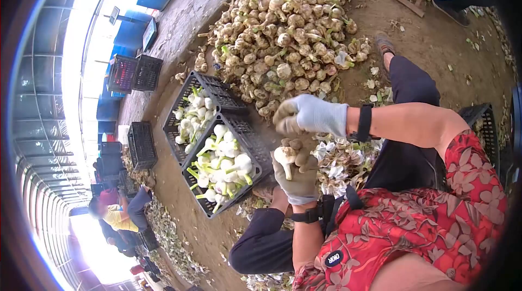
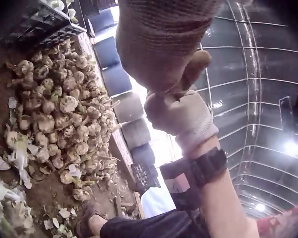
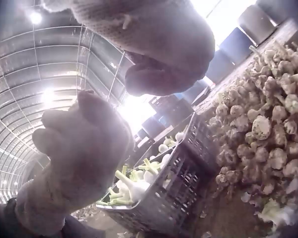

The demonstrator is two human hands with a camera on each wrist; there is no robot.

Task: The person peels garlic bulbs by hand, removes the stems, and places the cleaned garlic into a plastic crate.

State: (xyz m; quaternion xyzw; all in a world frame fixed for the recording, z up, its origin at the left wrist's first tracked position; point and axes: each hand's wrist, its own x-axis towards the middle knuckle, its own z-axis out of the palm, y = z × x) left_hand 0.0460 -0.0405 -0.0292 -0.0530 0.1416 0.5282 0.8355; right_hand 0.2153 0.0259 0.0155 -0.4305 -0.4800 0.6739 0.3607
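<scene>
In the head view, my gloved left hand [image 1: 300, 185] grips a garlic bulb [image 1: 284, 156] whose cut stem points down. The bulb is whitish, with a browner patch at the top beside the fingers. Just above it hovers my gloved right hand [image 1: 315, 116], fingers bent downward and apart from the bulb; I cannot tell whether they hold anything. The left wrist view has the right hand [image 2: 181, 116] curled close beside the left glove [image 2: 161, 44]. Over in the right wrist view, the left hand [image 3: 87, 148] hides the bulb, and the right glove [image 3: 154, 39] arches above.
Two black crates hold cleaned garlic: a nearer one [image 1: 255, 168] and a farther one [image 1: 217, 88]. Behind them rises a large heap of untrimmed garlic [image 1: 288, 35]. Peeled skins [image 1: 345, 166] litter the ground between my legs. Another person [image 1: 122, 215] sits at the far left.
</scene>
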